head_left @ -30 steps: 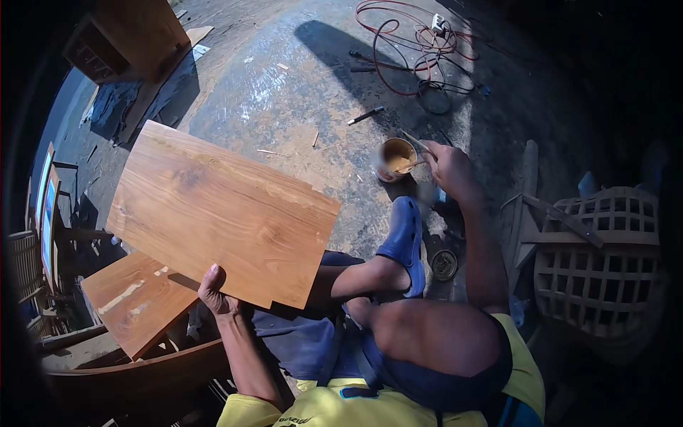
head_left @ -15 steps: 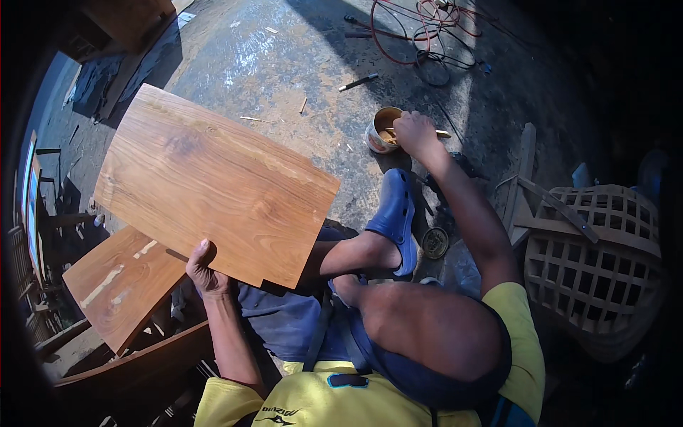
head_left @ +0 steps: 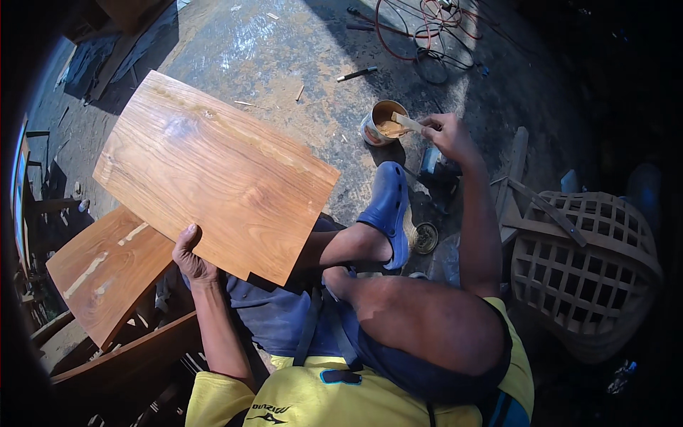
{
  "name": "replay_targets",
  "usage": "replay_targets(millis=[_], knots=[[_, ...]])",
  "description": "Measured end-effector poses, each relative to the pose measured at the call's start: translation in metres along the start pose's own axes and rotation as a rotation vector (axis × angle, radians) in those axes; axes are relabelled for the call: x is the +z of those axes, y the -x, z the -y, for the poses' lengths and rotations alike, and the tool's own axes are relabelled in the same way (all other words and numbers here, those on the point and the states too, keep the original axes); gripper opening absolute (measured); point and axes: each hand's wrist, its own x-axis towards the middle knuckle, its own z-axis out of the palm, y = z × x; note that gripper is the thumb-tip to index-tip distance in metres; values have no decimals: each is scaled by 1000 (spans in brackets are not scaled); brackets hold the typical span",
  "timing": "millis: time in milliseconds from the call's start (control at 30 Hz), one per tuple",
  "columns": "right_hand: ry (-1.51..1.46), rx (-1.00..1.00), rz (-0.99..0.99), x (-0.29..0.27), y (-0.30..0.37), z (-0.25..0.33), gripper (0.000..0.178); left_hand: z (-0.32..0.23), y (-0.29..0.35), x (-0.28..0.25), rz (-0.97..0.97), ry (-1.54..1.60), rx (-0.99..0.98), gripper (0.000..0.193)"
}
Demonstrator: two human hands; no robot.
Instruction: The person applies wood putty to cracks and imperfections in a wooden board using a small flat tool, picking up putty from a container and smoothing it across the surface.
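My left hand (head_left: 195, 257) grips the near edge of a wooden board (head_left: 220, 178), thumb on top and fingers hidden beneath. The board is tilted above my lap, with a pale streak of filler along its far edge and a notch at its near corner. Between the fingers of my right hand (head_left: 449, 139) is a flat wooden stick (head_left: 408, 122), its tip over the mouth of an open can (head_left: 368, 133). Tan paste (head_left: 389, 128) lies inside the can, which stands on the floor beyond my blue clog (head_left: 386, 196).
A second board (head_left: 107, 277) with pale filler patches lies at the left. To the right stands a slatted wooden lattice piece (head_left: 583, 267). A round lid (head_left: 425, 238) sits beside my clog, near a blue-and-black object (head_left: 435, 165). Red and black cables (head_left: 427, 53) and a pen-like stick (head_left: 356, 74) lie farther off.
My right hand has moved right and slightly back from the can, and the stick's flat end now shows at the can's mouth. The board in my left hand has shifted only slightly.
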Motion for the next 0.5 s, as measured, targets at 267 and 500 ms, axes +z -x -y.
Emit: replay_targets(millis=[267, 500], knots=[[-903, 60, 223, -10, 76, 64, 35, 5, -4, -1, -42, -33, 59, 64], [-312, -569, 17, 29, 100, 128, 39, 3, 5, 29, 41, -4, 57, 74]])
